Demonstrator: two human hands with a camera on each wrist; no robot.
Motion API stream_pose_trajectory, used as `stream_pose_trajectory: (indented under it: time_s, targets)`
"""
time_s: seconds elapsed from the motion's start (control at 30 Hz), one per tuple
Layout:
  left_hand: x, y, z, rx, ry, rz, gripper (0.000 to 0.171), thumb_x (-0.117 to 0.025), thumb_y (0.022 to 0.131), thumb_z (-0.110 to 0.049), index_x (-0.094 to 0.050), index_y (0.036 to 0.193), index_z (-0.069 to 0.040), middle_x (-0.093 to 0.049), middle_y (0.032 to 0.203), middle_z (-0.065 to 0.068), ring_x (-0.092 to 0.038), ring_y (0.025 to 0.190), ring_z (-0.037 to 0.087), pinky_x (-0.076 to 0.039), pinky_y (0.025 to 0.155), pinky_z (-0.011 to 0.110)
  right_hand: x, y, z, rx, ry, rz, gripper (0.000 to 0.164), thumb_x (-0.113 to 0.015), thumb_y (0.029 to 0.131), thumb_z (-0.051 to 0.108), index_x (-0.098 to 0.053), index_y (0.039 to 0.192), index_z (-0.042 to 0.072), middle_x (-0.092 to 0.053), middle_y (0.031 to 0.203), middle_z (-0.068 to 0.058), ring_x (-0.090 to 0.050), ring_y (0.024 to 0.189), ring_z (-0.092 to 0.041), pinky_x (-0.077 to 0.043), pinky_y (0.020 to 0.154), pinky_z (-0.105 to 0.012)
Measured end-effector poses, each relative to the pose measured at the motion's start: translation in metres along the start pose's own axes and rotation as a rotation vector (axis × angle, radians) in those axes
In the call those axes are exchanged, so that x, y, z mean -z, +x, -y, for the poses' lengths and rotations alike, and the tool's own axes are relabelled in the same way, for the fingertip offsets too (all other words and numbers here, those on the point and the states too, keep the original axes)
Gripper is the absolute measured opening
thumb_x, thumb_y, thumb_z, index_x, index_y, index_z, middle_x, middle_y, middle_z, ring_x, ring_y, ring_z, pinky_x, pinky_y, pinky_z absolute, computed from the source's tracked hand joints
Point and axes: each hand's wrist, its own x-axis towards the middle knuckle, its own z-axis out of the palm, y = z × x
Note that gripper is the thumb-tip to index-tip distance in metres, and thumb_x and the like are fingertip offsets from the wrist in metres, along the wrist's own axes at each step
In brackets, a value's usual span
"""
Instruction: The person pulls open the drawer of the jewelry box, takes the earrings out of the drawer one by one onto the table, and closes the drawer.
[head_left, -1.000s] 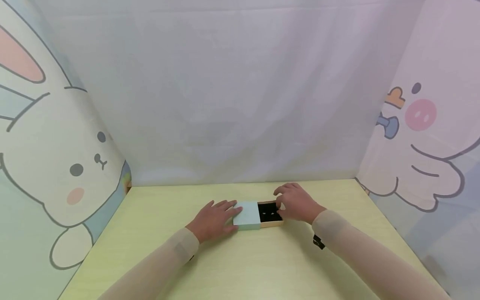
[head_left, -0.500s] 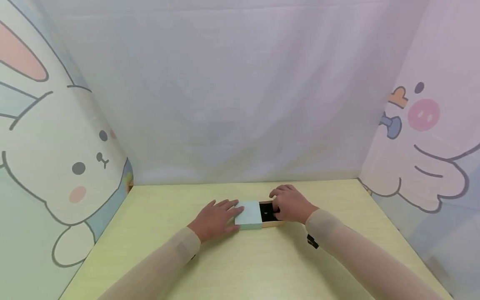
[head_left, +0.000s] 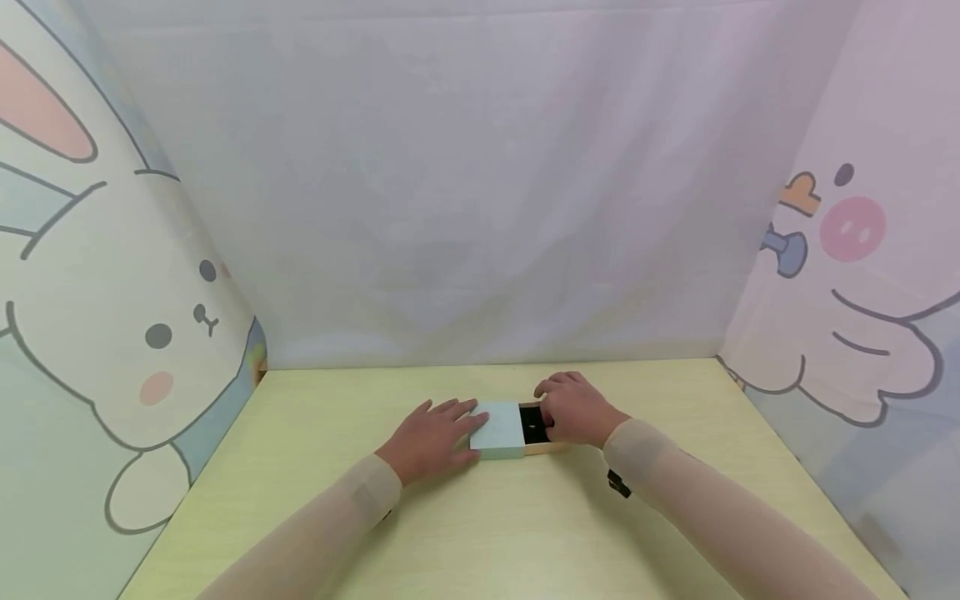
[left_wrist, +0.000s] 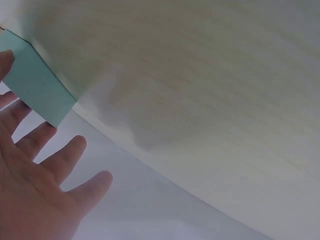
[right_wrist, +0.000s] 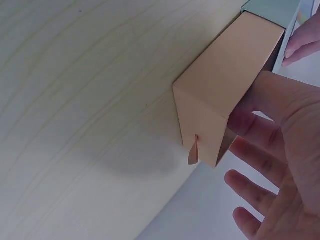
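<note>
A drawer box lies on the table, its mint-green sleeve [head_left: 497,431] at left and its peach drawer [right_wrist: 227,65] pulled out to the right. The drawer has a black lining [head_left: 532,415] with a small shiny piece [head_left: 533,427] on it, too small to identify. My left hand [head_left: 426,442] rests on the sleeve's left end, fingers spread, a finger on top and the thumb at the near corner. My right hand [head_left: 581,412] reaches into the drawer with thumb and forefinger; their tips are hidden inside, so whether they pinch anything does not show. Its other fingers [right_wrist: 255,192] stay outside.
A small peach ribbon tab [right_wrist: 193,152] sticks out of the drawer's end. The pale wooden table [head_left: 480,525] meets a white cloth backdrop [head_left: 480,208] behind, with printed cartoon panels [head_left: 862,350] at both sides.
My right hand has moved left and deeper into the drawer, covering one of two small shiny pieces seen earlier. The left hand stays on the sleeve.
</note>
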Motion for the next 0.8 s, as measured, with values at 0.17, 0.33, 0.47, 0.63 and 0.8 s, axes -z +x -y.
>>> stream_pose_trajectory:
  time_s: [0.17,0.33,0.47,0.63,0.8]
  targets:
    - [0.0014,-0.0008,-0.0009,-0.004,0.001,-0.009,0.066,-0.070,0.116,-0.058,-0.059,0.175,-0.031,-0.059,0.182,0.002,-0.061,0.166,0.030,-0.054,0.133,0.069,-0.0034,0.0016,-0.0008,-0.023,0.042,0.025,0.037,-0.094,0.091,0.013,-0.072,0.063,0.022,-0.084,0.142,-0.006,-0.073,0.139,-0.035,-0.056,0.126,-0.063]
    - [0.0014,-0.0016,-0.0007,-0.009,0.007,-0.007,0.066,-0.070,0.116,-0.058,-0.059,0.175,-0.031,-0.059,0.182,0.002,-0.062,0.166,0.030,-0.054,0.132,0.068,-0.0075,0.0023,-0.0024,-0.008,0.026,0.015,0.040,-0.089,0.092,0.010,-0.069,0.061,0.024,-0.084,0.141,-0.005,-0.073,0.140,-0.034,-0.055,0.128,-0.062]
    - [0.0006,-0.0016,-0.0002,-0.011,0.011,-0.008,0.065,-0.070,0.116,-0.058,-0.059,0.175,-0.031,-0.060,0.182,0.002,-0.062,0.165,0.030,-0.055,0.132,0.068,-0.0073,0.0020,-0.0022,0.016,0.002,-0.007,0.041,-0.087,0.092,0.008,-0.068,0.060,0.024,-0.085,0.138,-0.004,-0.074,0.139,-0.033,-0.055,0.128,-0.061]
    - [-0.0012,-0.0014,0.0010,-0.014,0.006,-0.011,0.066,-0.069,0.116,-0.059,-0.058,0.175,-0.032,-0.059,0.182,0.001,-0.062,0.166,0.031,-0.054,0.132,0.069,-0.0028,0.0009,-0.0003,0.034,-0.016,-0.015,0.040,-0.086,0.094,0.008,-0.069,0.061,0.023,-0.086,0.136,-0.003,-0.074,0.138,-0.032,-0.055,0.128,-0.060]
    - [-0.0009,-0.0012,0.0020,-0.014,0.011,-0.018,0.067,-0.069,0.116,-0.061,-0.058,0.175,-0.032,-0.059,0.183,0.002,-0.061,0.166,0.030,-0.054,0.133,0.070,-0.0013,0.0008,0.0008,0.058,-0.058,-0.045,0.034,-0.086,0.096,0.009,-0.075,0.066,0.022,-0.087,0.133,-0.002,-0.075,0.135,-0.030,-0.056,0.128,-0.057]
